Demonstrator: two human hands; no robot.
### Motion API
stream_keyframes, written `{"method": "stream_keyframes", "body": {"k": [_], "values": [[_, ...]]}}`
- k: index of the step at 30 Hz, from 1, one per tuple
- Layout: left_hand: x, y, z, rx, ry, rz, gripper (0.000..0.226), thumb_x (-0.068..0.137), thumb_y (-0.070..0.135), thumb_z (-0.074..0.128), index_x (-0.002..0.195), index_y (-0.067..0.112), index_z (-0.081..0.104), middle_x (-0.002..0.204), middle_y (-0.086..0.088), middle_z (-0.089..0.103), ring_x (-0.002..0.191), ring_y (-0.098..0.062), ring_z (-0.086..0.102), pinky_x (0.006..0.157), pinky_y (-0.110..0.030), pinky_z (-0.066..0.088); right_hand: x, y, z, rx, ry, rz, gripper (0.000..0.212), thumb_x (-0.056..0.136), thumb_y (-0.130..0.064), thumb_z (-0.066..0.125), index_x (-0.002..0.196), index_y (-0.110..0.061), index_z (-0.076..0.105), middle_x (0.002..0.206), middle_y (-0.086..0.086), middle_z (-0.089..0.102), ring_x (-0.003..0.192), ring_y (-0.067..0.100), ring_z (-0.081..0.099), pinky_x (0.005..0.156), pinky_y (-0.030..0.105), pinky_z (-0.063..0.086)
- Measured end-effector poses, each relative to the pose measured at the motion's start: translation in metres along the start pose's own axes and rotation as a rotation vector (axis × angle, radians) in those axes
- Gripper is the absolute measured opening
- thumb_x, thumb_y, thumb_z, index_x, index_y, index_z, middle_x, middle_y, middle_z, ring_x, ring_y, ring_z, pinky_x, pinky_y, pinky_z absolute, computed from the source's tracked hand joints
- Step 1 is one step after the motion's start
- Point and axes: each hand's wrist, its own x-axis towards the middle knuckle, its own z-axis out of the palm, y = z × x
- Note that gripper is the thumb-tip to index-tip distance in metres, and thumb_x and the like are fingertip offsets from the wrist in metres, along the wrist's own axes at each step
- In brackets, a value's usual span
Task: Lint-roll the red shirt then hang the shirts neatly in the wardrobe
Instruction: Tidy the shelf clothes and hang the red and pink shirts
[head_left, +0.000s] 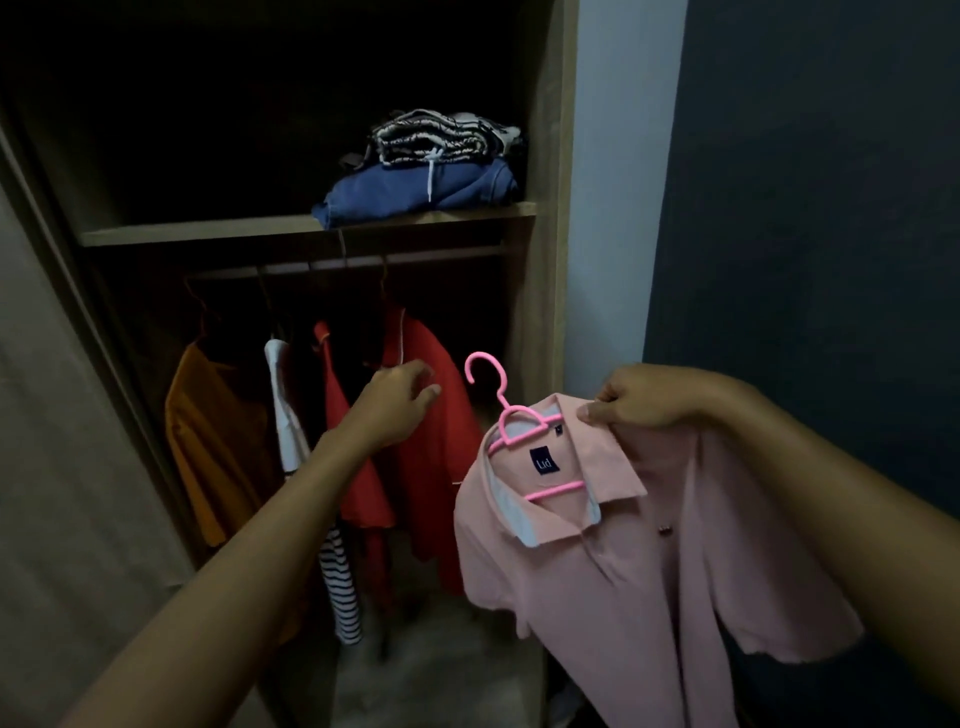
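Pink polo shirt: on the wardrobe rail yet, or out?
Out. The pink polo shirt is on a pink hanger whose hook hangs on nothing; the right hand grips its collar outside the wardrobe.

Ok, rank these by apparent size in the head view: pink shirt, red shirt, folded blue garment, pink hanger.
1. pink shirt, though nearest the camera
2. red shirt
3. folded blue garment
4. pink hanger, partly inside the collar

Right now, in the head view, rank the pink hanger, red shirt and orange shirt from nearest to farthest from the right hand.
1. pink hanger, just left of the right hand, inside the pink shirt it grips.
2. red shirt, hanging farther left.
3. orange shirt, hanging farthest left.
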Motion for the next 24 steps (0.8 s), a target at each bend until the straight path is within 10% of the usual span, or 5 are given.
{"method": "stream_keyframes", "body": {"k": [11,24], "values": [[0.127,-0.037,0.049,0.368,-0.282,-0.104,0.069,0.098,0.066,0.035,0.158,0.033,0.024,0.15,-0.024,0.039,0.132,-0.047,0.048,0.106,-0.052,0.04,0.05,-0.015,0.014,0.486,-0.013,0.282,0.035,0.103,-0.032,0.045,0.115,-0.008,0.067,0.111,0.01,0.069,0.098,0.026,0.068,0.094,0.043,0.056],[0.151,-0.106,0.021,0.492,-0.086,-0.094,0.048,0.094,0.051,0.059,0.118,0.009,0.062,0.114,-0.017,0.067,0.105,-0.037,0.066,0.08,-0.041,0.053,0.165,-0.071,0.019,0.67,0.241,0.334,0.042,0.103,-0.04,0.041,0.117,-0.008,0.064,0.11,0.014,0.067,0.099,0.03,0.064,0.088,0.04,0.054]]}}
